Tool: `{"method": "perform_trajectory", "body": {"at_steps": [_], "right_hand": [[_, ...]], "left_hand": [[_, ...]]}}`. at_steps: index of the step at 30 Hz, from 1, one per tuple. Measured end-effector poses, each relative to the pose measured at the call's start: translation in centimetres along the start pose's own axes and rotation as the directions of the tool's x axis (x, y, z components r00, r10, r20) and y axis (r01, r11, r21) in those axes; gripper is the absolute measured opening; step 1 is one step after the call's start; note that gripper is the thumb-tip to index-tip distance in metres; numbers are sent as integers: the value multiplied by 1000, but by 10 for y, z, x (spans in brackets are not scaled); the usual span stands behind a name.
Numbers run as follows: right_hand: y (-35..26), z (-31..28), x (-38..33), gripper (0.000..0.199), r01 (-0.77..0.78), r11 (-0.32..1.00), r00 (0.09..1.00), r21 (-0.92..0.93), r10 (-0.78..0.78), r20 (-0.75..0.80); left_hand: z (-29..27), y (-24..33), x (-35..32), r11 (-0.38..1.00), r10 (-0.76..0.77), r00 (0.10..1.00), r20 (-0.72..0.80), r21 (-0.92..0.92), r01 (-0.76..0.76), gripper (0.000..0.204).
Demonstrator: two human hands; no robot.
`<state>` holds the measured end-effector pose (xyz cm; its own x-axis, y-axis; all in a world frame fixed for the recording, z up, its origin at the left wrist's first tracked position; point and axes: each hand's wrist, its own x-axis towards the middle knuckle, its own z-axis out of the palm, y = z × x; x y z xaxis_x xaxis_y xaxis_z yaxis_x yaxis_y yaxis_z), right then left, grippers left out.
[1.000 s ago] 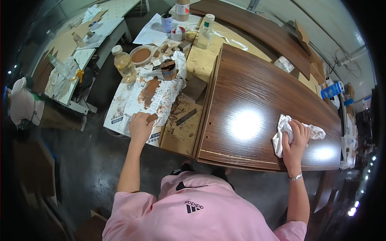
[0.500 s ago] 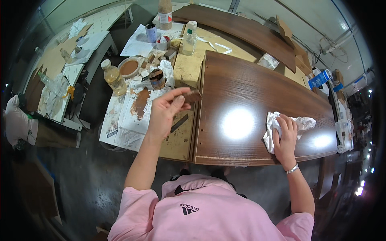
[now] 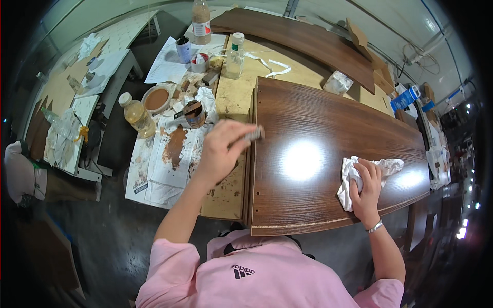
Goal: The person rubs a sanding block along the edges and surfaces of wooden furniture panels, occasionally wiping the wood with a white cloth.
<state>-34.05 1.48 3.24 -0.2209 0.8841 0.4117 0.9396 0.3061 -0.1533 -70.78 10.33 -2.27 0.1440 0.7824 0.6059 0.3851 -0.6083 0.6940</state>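
My left hand [image 3: 218, 151] pinches a small brownish block [image 3: 255, 134], blurred by motion, at the left edge of a dark brown wood-grain panel [image 3: 318, 115]. Its exact kind is hard to make out. On the right part of the panel, my right hand [image 3: 365, 187] is closed over a crumpled white cloth [image 3: 389, 167] and presses it on the glossy surface. Left of my left hand stands an open tin [image 3: 195, 120] with a flat piece across its top. Behind it is a round tub of brown paste [image 3: 156, 98].
A capped bottle of yellowish liquid [image 3: 137, 117] stands on stained paper [image 3: 146, 169] at left. Farther back are a clear bottle [image 3: 235, 59], a purple-white cup [image 3: 183, 51] and a tall bottle [image 3: 201, 23]. Another dark panel [image 3: 303, 38] lies along the back.
My left hand has shifted slightly right and down, bringing the block over the panel's left edge. My right hand and the cloth sit slightly lower in view, as does the panel.
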Motion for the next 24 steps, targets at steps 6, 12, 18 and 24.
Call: {"method": "perform_trajectory", "body": {"at_steps": [6,12,18,24], "right_hand": [[-1,2,1,37,-2,1000,1000,21,2,-2],[-1,-1,0,36,-67,998,997,6,67,23],[-2,-1,1,36,-34,998,999,44,33,13],[2,3,2,36,-38,998,999,51,37,28]], "left_hand": [[14,-39,40,999,-39,995,-96,14,41,35],[21,-27,10,992,-17,997,-80,-126,7,35],[41,-100,108,999,-37,979,-199,23,43,26],[28,-56,48,998,-58,992,-114,-30,55,30]]}}
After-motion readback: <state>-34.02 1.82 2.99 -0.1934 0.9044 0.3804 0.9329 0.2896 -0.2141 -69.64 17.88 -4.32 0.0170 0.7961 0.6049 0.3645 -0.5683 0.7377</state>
